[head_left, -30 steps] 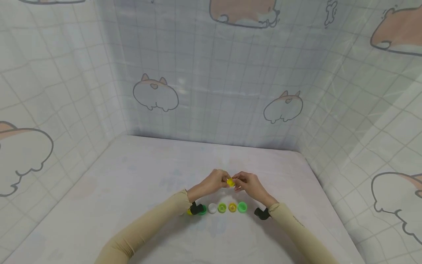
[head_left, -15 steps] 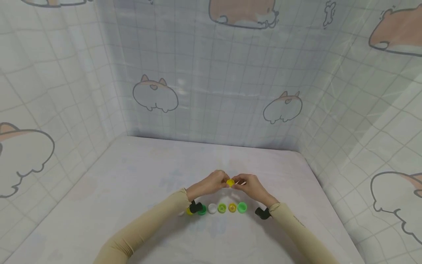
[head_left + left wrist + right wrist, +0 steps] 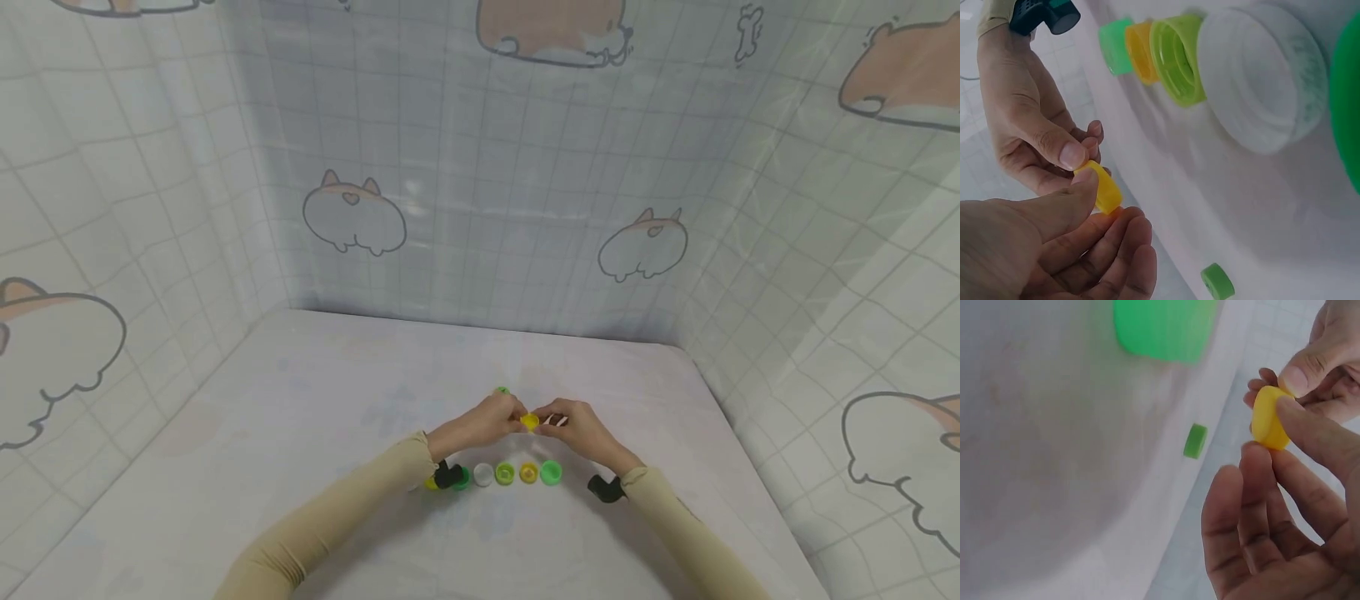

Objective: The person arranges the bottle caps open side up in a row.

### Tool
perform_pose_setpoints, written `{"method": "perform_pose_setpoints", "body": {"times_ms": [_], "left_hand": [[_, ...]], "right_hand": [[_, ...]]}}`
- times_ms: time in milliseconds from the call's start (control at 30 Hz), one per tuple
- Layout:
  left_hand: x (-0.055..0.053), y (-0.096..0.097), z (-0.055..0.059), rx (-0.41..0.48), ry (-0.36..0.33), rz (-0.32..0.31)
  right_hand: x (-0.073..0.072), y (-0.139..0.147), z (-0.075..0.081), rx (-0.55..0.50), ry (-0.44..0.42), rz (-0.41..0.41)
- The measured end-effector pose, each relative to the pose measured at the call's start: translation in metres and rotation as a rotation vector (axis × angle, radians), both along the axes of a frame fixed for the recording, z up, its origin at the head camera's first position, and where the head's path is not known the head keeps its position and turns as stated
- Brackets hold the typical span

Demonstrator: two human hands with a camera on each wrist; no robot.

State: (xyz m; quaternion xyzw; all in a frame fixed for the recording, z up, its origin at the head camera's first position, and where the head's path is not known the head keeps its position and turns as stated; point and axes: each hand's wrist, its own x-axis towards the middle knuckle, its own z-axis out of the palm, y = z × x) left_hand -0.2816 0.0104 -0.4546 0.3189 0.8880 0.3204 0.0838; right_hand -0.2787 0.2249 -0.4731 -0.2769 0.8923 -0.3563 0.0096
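A small yellow bottle cap (image 3: pixel 530 421) is held above the table between my two hands. My left hand (image 3: pixel 491 419) pinches it from the left with thumb and fingers, while my right hand (image 3: pixel 579 427) pinches its right side. Both thumbs lie on the yellow cap (image 3: pixel 1106 189) in the left wrist view. In the right wrist view the yellow cap (image 3: pixel 1269 417) shows its side, with the right hand's other fingers spread below it. A small green cap (image 3: pixel 1195 441) lies on the table beyond the hands, mostly covered by the left hand in the head view.
Nearer the body, caps stand in a row: a dark green cap (image 3: pixel 461 477), a white cap (image 3: pixel 483 474), a yellow-green cap (image 3: pixel 505 473), an orange-yellow cap (image 3: pixel 528 472) and a light green cap (image 3: pixel 551 472). The left wrist partly covers the row's left end. Patterned curtains (image 3: pixel 480 208) surround the table.
Both hands have shifted slightly right and nearer with the yellow cap, which has tilted between the fingers. The green cap behind my left hand has come into sight. The row of caps stays put.
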Motion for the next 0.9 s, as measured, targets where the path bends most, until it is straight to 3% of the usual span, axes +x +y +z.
{"method": "perform_pose_setpoints", "body": {"times_ms": [267, 400, 533, 900], "left_hand": [[0.009, 0.015, 0.003, 0.020, -0.034, 0.010], [0.014, 0.024, 0.006, 0.009, -0.016, 0.012], [0.020, 0.036, 0.005, -0.029, 0.022, 0.014], [0.030, 0.060, -0.012, -0.096, 0.145, 0.022]], "right_hand": [[0.002, 0.019, 0.004, 0.004, -0.032, 0.043], [0.003, 0.030, 0.007, 0.018, -0.048, 0.067], [0.006, 0.041, 0.010, 0.034, -0.075, 0.092], [0.017, 0.065, 0.009, 0.095, -0.111, 0.127]]}}
